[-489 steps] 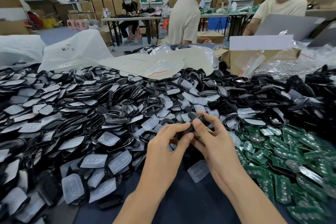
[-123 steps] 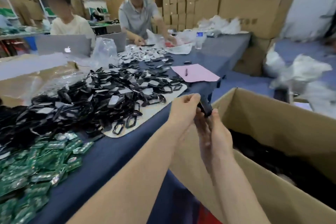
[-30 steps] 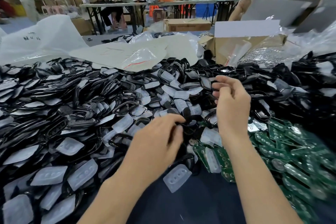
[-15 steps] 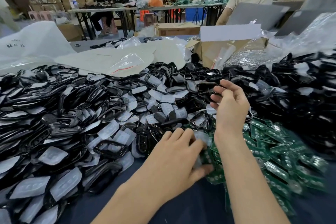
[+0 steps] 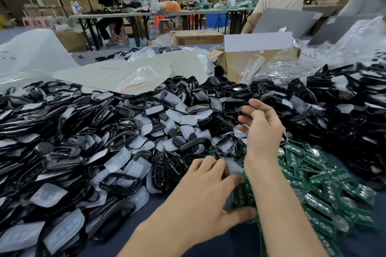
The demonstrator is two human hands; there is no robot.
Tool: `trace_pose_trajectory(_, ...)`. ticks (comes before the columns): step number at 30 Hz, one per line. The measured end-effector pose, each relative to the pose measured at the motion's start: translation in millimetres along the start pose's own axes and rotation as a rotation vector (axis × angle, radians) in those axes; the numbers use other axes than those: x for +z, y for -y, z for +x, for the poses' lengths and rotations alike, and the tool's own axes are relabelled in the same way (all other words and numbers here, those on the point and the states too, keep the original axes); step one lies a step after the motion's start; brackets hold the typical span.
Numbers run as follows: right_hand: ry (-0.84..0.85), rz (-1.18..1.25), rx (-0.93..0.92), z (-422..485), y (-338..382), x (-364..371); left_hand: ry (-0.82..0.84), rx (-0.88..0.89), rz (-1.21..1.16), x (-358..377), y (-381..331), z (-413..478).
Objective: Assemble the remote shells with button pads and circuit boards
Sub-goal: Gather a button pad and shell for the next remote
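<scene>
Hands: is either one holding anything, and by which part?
Cannot tell. The left hand touches a blurred clear pad over the boards; no grip is visible. The right hand is curled, with nothing clearly held.
</scene>
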State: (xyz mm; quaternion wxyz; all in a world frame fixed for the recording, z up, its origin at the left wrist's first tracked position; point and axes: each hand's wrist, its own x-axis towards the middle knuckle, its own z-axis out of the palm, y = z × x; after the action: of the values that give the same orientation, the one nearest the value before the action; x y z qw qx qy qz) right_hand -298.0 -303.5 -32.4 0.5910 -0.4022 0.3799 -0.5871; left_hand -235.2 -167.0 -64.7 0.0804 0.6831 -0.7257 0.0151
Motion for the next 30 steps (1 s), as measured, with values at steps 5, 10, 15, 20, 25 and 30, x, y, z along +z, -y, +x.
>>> trace_pose_trajectory(5, -0.016, 0.014, 0.001, 2, 1, -1, -0.057, 0.020, -0.061, -1, 3, 0)
trace_pose_trajectory(10, -0.016, 0.022, 0.014, 1, 1, -2, -0.050, -0.019, -0.326, -2, 5, -6)
trace_pose_trajectory(15, -0.012, 0.013, 0.026, 4, 0, -3, -0.087, -0.184, -0.558, 1, 14, -8)
trace_pose_trajectory(20, -0.011, -0.015, 0.021, 7, 0, -3, -0.239, -0.232, -0.704, -1, 16, -10)
trace_pose_trajectory(25, 0.088, -0.320, -0.073, 14, -3, 6, -0.485, -0.325, -0.975, -15, 26, -10)
trace_pose_trajectory(30, 0.157, -1.061, -0.322, 38, -1, 20, -0.688, -0.517, -1.418, -24, 48, -7)
